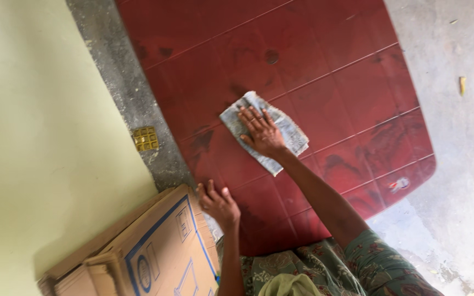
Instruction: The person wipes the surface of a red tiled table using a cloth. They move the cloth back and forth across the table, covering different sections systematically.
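Pressing flat, fingers spread, right hand (263,133) pins a grey cloth (264,131) to the middle of the red tabletop (346,71), palm down for wiping contact. Left hand (218,204), loosely curled, rests on the table's near edge beside a cardboard box (149,252), apparently as a brace.

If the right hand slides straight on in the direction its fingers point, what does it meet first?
The right hand lies flat on a grey cloth, fingers aimed up-left across the red table top. Past the cloth's edge only bare red surface shows, then probably the table's far edge by the grey floor strip.
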